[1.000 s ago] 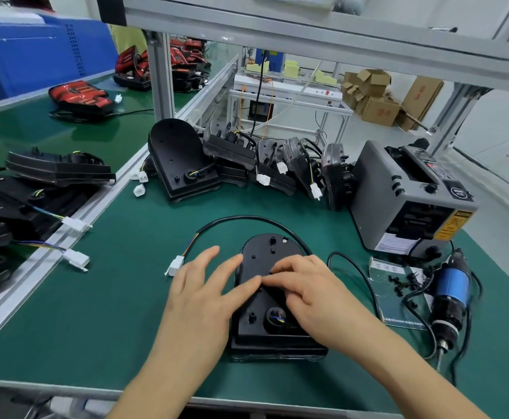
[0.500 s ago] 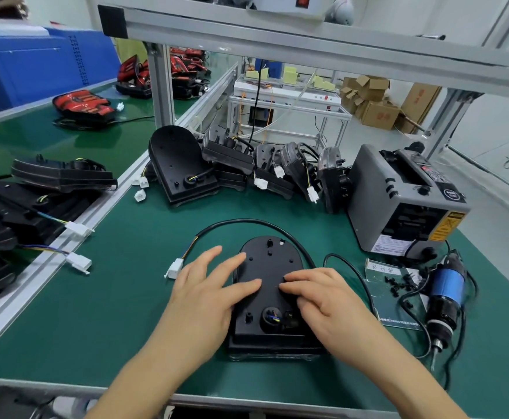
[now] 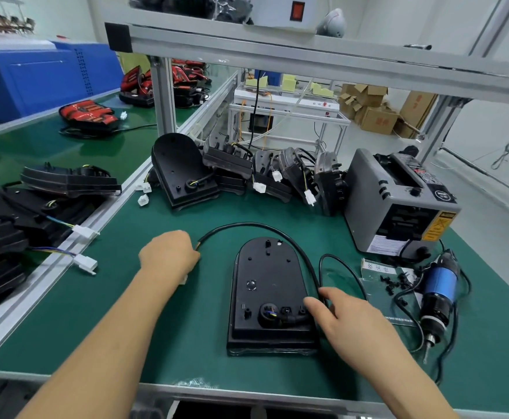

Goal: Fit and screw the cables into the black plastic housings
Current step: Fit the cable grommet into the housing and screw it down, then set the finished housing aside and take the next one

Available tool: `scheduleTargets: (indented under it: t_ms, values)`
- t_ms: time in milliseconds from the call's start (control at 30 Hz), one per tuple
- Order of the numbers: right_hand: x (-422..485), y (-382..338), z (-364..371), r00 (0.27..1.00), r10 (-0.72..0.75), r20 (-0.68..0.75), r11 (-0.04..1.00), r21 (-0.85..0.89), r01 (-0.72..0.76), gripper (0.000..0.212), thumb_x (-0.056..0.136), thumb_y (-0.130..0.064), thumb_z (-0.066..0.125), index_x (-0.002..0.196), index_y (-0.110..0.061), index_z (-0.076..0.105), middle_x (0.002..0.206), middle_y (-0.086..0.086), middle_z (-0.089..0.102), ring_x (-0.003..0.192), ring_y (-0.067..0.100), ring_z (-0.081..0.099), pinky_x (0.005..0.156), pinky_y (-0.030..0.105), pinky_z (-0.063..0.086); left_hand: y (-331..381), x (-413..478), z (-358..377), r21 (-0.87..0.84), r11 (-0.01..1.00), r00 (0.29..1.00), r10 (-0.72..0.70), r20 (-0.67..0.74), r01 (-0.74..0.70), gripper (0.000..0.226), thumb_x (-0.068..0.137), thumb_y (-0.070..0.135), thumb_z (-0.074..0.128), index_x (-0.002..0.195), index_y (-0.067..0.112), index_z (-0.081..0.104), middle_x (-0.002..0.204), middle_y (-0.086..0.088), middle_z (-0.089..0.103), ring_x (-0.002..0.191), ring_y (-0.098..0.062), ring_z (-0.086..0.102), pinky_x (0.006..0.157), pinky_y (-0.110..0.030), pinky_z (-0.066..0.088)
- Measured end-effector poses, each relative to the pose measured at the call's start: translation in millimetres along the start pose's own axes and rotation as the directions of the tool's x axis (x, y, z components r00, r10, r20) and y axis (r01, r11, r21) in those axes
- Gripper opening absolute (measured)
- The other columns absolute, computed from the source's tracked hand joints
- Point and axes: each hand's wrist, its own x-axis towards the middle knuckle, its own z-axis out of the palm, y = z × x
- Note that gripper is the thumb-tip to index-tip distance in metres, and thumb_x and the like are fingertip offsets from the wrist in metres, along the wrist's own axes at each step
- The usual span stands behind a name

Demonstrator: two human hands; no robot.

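Half a second ago both hands lay flat on the black plastic housing (image 3: 265, 279) with their fingertips nearly meeting; now they are well apart; the left hand (image 3: 168, 255) has come off to the left onto the green worktop (image 3: 126, 313) and is curled round the free end of the cable (image 3: 247, 225), with a bit of the white connector (image 3: 183, 279) showing under the fist; the right hand (image 3: 346, 319) has slid to the housing's lower right corner, fingers lying against the housing where the cable runs down, though I cannot tell whether they pinch it; the housing itself has not shifted, flat on its face near the middle of the worktop's front edge, with the cable arching from the left hand over its rounded top and down its right side; as for writing, the grey machine (image 3: 377, 201) towards the worktop's right rear corner carries a yellow warning label (image 3: 439, 225) and a white printed one, both too small to read; a white strip (image 3: 378, 269) beside the loose black screws (image 3: 396, 282) bears characters I cannot make out; the blue electric screwdriver (image 3: 439, 285) lies by the right edge, just beside the screws; more housings (image 3: 183, 170) are piled along the rear edge.
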Motion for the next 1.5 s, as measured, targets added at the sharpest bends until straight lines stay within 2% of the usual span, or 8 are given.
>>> scheduleTargets:
  t_ms: [233,367,500,767,933,1167,1367,1500]
  values:
    - [3,-4,5,0.998,0.023,0.065,0.983,0.179,-0.034,0.056,0.093,-0.057,0.039,0.140,-0.027,0.044,0.136,-0.006,0.055,0.126,0.017,0.048,0.099,0.028,0.037,3,-56,7,-0.650,0.760,0.945,0.234,0.229,-0.031,0.028,0.088,0.031,0.059,0.067,0.014,0.054,0.044,0.003,0.055,0.034,-0.010,0.045,0.039,-0.017,0.036]
    - [2,-5,4,0.995,0.008,0.097,0.969,0.243,-0.031,0.061,0.091,-0.061,0.037,0.141,-0.026,0.042,0.135,-0.006,0.054,0.116,0.018,0.055,0.100,0.029,0.040,15,-86,20,-0.303,0.913,0.951,0.304,0.054,-0.274,0.039,0.100,0.038,0.030,0.072,0.017,0.048,0.080,-0.002,0.059,0.079,-0.022,0.059,0.072,-0.031,0.048]
    - [-4,-11,6,0.994,-0.029,0.104,0.968,0.251,0.002,0.063,0.090,-0.065,0.033,0.140,-0.027,0.042,0.139,-0.008,0.050,0.123,0.015,0.050,0.099,0.027,0.037,18,-104,29,-0.468,0.840,0.930,0.355,0.092,-0.275,0.044,0.099,0.048,0.023,0.098,0.020,0.057,0.106,-0.003,0.053,0.109,-0.021,0.049,0.099,-0.037,0.038]
    - [-5,-23,-6,0.991,-0.041,0.130,0.960,0.280,0.003,0.029,0.098,-0.046,0.033,0.123,-0.039,0.047,0.130,-0.005,0.052,0.122,0.015,0.046,0.081,0.023,0.028,13,-121,35,-0.940,0.341,0.885,0.441,0.146,-0.015,0.040,0.077,0.058,0.045,0.117,0.063,0.048,0.125,0.015,0.049,0.116,-0.002,0.050,0.106,-0.035,0.036]
    - [5,-29,-15,0.983,-0.064,0.172,0.993,0.109,0.046,0.039,0.101,-0.044,0.026,0.125,-0.024,0.049,0.132,-0.002,0.051,0.122,0.017,0.046,0.092,0.029,0.035,9,-123,37,-0.974,0.147,0.822,0.525,0.223,0.171,0.038,0.077,0.037,0.058,0.114,0.043,0.061,0.112,0.000,0.070,0.108,-0.021,0.064,0.099,-0.043,0.047]
    - [9,-50,-27,0.988,-0.113,0.105,0.988,0.119,0.100,0.054,0.098,-0.052,0.023,0.149,-0.035,0.017,0.154,-0.010,0.027,0.139,0.014,0.031,0.108,0.031,0.029,16,-133,34,-0.961,-0.079,0.929,0.288,0.233,0.266,0.029,0.097,0.011,0.046,0.103,0.035,0.060,0.075,0.007,0.074,0.072,-0.018,0.072,0.064,-0.038,0.058]
    - [33,-100,-35,0.960,-0.256,-0.118,0.915,0.291,0.279,0.044,0.093,-0.053,0.037,0.132,-0.033,0.036,0.106,-0.006,0.060,0.102,0.021,0.056,0.083,0.036,0.042,7,-119,23,-0.980,-0.133,0.989,-0.008,-0.148,-0.147,0.054,0.098,0.014,0.044,0.141,0.046,0.034,0.125,-0.008,0.056,0.097,-0.028,0.066,0.071,-0.036,0.057]
    - [73,-157,-35,0.896,-0.404,-0.184,0.813,0.378,0.444,0.042,0.095,-0.049,0.040,0.131,-0.028,0.044,0.120,0.002,0.061,0.112,0.023,0.054,0.094,0.038,0.042,-13,-93,0,-0.935,-0.066,0.924,-0.193,-0.330,-0.348,0.052,0.100,0.017,0.039,0.146,0.039,0.027,0.136,-0.001,0.048,0.112,-0.019,0.059,0.091,-0.047,0.051]
